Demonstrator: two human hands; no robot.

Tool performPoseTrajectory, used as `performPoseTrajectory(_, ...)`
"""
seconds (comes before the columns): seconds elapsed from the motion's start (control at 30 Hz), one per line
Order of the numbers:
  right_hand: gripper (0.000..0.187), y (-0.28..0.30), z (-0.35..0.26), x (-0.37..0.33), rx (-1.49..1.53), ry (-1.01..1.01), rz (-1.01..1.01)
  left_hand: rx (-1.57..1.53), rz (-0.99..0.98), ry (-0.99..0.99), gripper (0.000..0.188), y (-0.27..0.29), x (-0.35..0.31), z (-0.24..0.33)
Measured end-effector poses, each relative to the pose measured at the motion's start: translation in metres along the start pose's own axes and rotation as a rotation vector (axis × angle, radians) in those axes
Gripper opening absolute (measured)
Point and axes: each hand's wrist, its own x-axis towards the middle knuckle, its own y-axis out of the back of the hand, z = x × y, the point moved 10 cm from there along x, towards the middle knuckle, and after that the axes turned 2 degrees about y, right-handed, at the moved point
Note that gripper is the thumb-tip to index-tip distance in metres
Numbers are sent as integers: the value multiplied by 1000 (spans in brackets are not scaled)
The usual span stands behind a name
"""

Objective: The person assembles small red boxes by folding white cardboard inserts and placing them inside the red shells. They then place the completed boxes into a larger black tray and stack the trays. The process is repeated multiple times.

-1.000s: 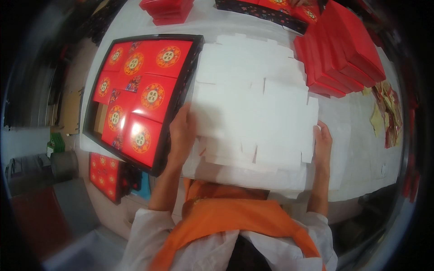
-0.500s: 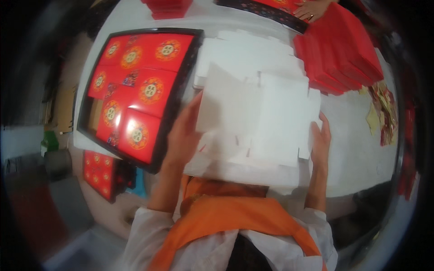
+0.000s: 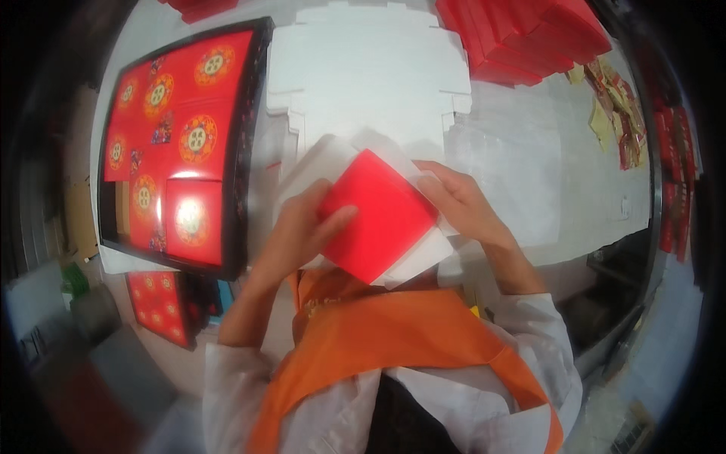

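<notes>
Close in front of my body I hold a flat cardboard box blank (image 3: 374,216), partly turned so that a glossy red square panel faces up with white flaps around it. My left hand (image 3: 299,231) grips its left side, thumb lying on the red face and fingers underneath. On the upper right edge, my right hand (image 3: 463,203) is closed round the card, its fingertips partly hidden. Just beyond lies a stack of white die-cut box blanks (image 3: 363,76) on the table.
Left of the stack, a dark-rimmed tray (image 3: 253,144) holds red boxes with round gold-and-orange emblems. Red boxes (image 3: 522,38) are piled at the back right, near gold and red wrappings (image 3: 616,110). A red patterned box (image 3: 157,303) sits lower, beside the white-covered table (image 3: 597,204).
My hands have come closer together and nearer my body with the blank, which now shows its red side. The view has shifted; the other person's hand at the back is out of sight.
</notes>
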Motion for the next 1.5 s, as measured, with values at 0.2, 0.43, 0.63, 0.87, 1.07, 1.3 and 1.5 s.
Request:
performPoseTrajectory(0.2,45,-32,12,-7,503,-236,-112,-83,57,26,24,-8,-18,-22)
performPoseTrajectory(0.43,44,-45,2,-12,137,-78,-154,-208,-11,90,21,-14,-34,-19)
performPoseTrajectory(0.63,41,-56,-11,-12,23,-51,-231,-343,-122,64,24,-24,-33,-15)
performPoseTrajectory(0.87,42,-55,-10,-11,42,-191,-277,-451,3,109,22,-14,-36,-23)
performPoseTrajectory(1.07,41,-63,-21,-6,-85,-50,-379,-369,-15,-1,21,-13,-34,-14)
performPoseTrajectory(1.3,44,-67,-18,-2,-52,27,-376,-356,6,-18,19,-8,-32,-6)
performPoseTrajectory(1.5,45,-72,-19,-6,-86,-16,-343,-342,83,-25,21,-6,-32,-12)
